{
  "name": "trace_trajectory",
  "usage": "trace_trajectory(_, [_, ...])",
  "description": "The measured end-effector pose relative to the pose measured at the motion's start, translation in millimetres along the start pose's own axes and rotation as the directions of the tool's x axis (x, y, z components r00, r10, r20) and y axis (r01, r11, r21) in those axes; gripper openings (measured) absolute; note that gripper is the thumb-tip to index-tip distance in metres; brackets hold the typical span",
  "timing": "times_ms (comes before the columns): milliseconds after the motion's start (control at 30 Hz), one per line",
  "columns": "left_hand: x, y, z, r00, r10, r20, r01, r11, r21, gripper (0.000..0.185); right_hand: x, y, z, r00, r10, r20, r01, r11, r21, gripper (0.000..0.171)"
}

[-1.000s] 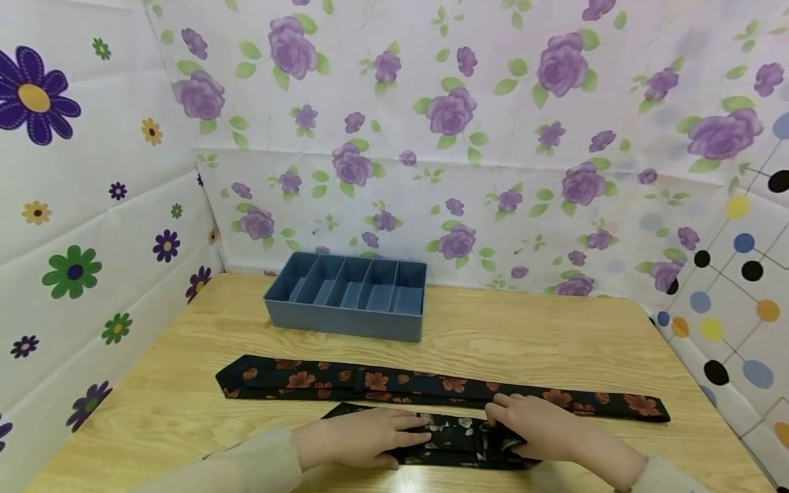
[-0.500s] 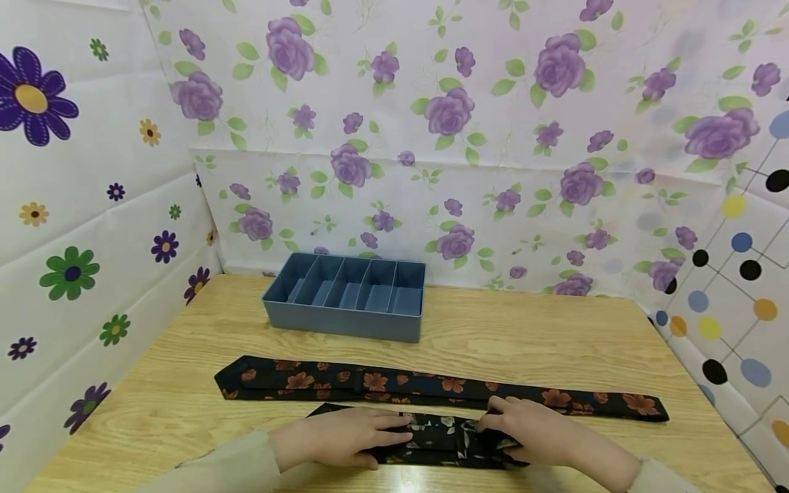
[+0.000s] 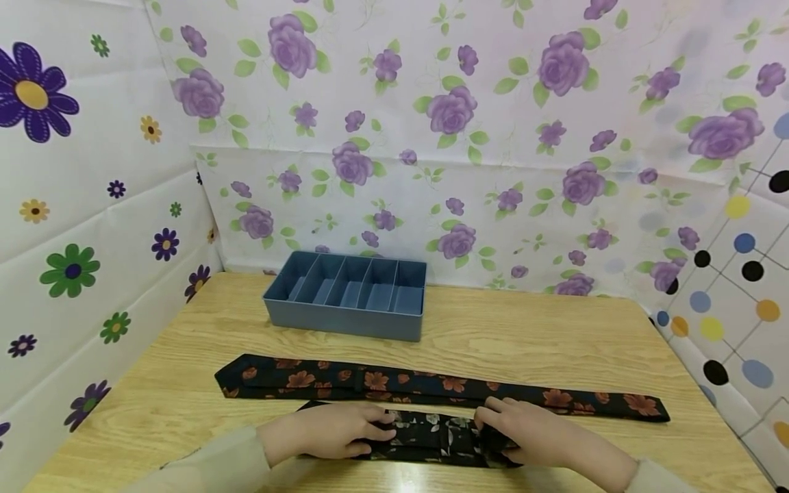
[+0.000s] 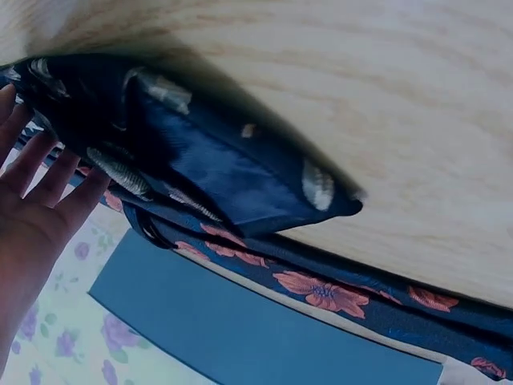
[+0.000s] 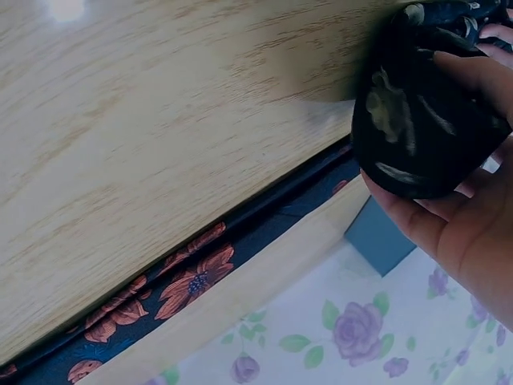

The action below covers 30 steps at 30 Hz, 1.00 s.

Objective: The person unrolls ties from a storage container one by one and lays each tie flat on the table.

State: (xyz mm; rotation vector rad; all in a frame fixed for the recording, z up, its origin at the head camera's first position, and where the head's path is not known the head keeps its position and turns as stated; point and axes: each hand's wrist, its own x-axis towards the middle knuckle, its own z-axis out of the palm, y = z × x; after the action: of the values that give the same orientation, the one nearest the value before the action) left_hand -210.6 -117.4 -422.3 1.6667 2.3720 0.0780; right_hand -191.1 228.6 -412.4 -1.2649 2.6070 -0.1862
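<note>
A black necktie with pale flowers (image 3: 431,433) lies near the front of the table, backing side up. My left hand (image 3: 329,430) rests on it toward its wide end, fingers extended. In the left wrist view, the tie's pointed tip (image 4: 264,172) sticks out past the fingers. My right hand (image 3: 539,433) grips the tie's other end, which is turned over into a rounded bundle (image 5: 425,120). Thumb and fingers hold that bundle from both sides in the right wrist view. Just behind lies a second dark necktie with orange flowers (image 3: 453,385), stretched out straight.
A blue-grey box (image 3: 345,320) with several compartments stands at the back left of the wooden table (image 3: 524,329). Floral cloth (image 3: 401,198) hangs behind the table, and patterned sheets line both sides.
My left hand has slid left along the black necktie. The right hand and its bundled end have shifted slightly left too. The orange-flowered necktie and the box stay put.
</note>
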Motion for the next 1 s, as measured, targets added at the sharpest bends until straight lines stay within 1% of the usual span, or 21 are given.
trace_trajectory(67, [-0.2,0.3,-2.0,1.000,-0.021,0.013,0.022,1.000,-0.022,0.041,-0.1,0.3,0.8,1.000,0.010,0.012,-0.010,1.000,0.015,0.038])
trace_trajectory(167, [-0.4,0.1,-3.8,0.998,-0.056,0.033,0.057,0.997,-0.049,0.040,-1.0,1.3,2.5,1.000,-0.001,0.004,0.001,1.000,0.017,0.039])
trace_trajectory(267, [1.1,-1.4,-3.6,0.997,-0.064,0.033,0.066,0.996,-0.053,0.037,-1.6,2.3,4.1,0.999,-0.032,-0.022,0.031,0.999,-0.014,0.039])
trace_trajectory(367, [4.4,-2.8,-3.2,0.999,-0.040,-0.007,0.040,0.999,-0.027,0.031,-1.8,3.0,5.1,0.998,-0.050,-0.032,0.048,0.998,-0.039,0.039])
trace_trajectory(500, [13.1,-3.7,-3.7,0.996,0.009,-0.087,-0.009,1.000,0.003,0.020,-2.0,3.5,5.6,0.998,-0.048,-0.034,0.046,0.998,-0.040,0.037])
trace_trajectory(600, [22.5,-3.7,-4.9,0.993,0.030,-0.115,-0.028,0.999,0.017,0.014,-2.4,3.5,5.7,0.998,-0.046,-0.033,0.045,0.999,-0.031,0.036])
trace_trajectory(733, [34.2,0.2,-7.9,0.992,0.042,-0.119,-0.036,0.998,0.055,0.011,-2.2,3.0,4.9,0.999,-0.036,-0.018,0.035,0.999,-0.014,0.035])
trace_trajectory(1000, [57.9,16.0,-13.1,0.991,0.085,-0.108,-0.073,0.992,0.107,0.017,-1.9,2.4,4.0,1.000,-0.013,0.011,0.013,1.000,0.025,0.032])
